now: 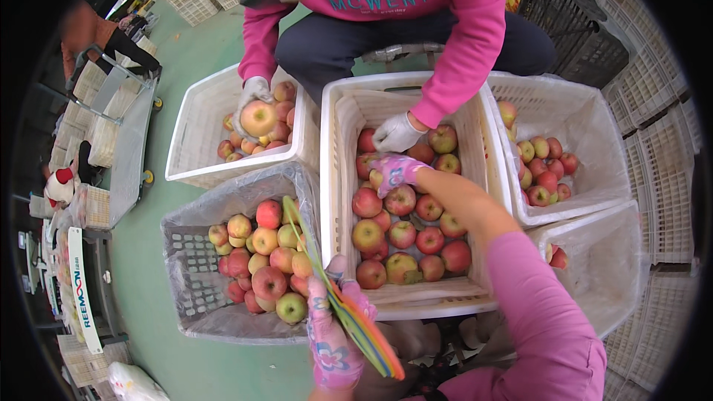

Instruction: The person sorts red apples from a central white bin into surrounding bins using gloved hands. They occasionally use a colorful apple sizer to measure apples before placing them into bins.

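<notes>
My left hand (334, 328), in a pink flowered glove, grips a thin fan of coloured flat plastic strips (362, 327), green, blue, yellow and orange, seen nearly edge-on. It is in front of the middle white crate (328, 189). Reaching into that crate, my right hand (396, 172) wears a matching glove and has its fingers around an apple (376, 179), mostly hidden by the glove. Red and yellow apples (401, 234) lie in the crate below it. Just beyond my right hand, a co-worker's white-gloved hand (396, 133) touches the apples.
The co-worker's other hand (253, 103) holds a large apple (258, 118) over the far-left crate (189, 122). A plastic-lined grey crate (195, 312) of apples stands near left. Two white crates (607, 122) with apples flank the right. A flat trolley (131, 145) stands farther left.
</notes>
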A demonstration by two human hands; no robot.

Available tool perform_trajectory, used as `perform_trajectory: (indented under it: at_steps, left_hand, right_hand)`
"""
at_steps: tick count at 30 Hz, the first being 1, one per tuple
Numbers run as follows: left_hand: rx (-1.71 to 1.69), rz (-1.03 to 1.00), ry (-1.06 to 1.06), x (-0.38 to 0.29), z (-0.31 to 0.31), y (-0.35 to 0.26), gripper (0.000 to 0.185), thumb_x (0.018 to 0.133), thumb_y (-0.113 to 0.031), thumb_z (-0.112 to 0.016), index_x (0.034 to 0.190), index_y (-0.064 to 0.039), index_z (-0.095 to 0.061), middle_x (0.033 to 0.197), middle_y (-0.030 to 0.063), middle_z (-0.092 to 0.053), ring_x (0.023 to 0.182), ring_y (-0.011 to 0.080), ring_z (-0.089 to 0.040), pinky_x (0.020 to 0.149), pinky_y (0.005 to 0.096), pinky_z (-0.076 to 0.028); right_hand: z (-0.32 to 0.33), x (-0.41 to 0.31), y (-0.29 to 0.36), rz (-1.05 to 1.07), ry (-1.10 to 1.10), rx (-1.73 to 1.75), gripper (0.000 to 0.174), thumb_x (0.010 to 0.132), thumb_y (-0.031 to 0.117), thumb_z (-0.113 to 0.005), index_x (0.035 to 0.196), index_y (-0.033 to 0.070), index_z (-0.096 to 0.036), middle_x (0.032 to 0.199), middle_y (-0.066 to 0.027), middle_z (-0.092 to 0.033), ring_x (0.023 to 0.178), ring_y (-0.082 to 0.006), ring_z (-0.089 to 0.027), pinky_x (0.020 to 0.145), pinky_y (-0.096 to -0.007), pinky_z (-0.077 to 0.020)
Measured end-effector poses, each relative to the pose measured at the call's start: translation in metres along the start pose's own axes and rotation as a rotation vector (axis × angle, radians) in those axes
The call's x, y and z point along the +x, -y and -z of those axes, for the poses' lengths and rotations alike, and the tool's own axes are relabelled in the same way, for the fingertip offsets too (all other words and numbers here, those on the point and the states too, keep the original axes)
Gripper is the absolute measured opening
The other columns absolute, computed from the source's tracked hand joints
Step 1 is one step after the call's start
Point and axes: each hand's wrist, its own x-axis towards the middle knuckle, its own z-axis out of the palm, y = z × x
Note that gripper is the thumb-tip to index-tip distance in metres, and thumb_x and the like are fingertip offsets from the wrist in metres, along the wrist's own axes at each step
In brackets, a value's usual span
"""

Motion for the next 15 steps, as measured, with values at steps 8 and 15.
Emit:
perform_trajectory:
  at_steps: [8,15]
  left_hand:
    - [0.645,-0.120,0.234,-0.013,-0.007,0.011,0.030,0.096,-0.024,-0.054,0.117,-0.003,-0.053,0.087,0.0042,-0.062,0.062,0.0078,-0.053,0.051,0.0199,-0.041]
    - [0.916,0.002,0.414,-0.002,-0.008,0.041,0.028,0.094,-0.022,-0.058,0.115,-0.004,-0.054,0.084,0.0003,-0.063,0.060,0.0053,-0.052,0.047,0.0201,-0.039]
  right_hand:
    - [0.043,-0.158,0.067,-0.129,0.190,1.950,0.062,0.092,0.062,-0.047,0.132,0.016,-0.049,0.127,-0.0068,-0.057,0.111,-0.0234,-0.059,0.078,-0.0406,-0.0548]
    - [0.070,-0.215,0.132,0.078,-0.157,2.004,0.056,0.095,0.057,-0.045,0.131,0.014,-0.050,0.132,-0.0102,-0.054,0.120,-0.0246,-0.054,0.099,-0.0467,-0.0450]
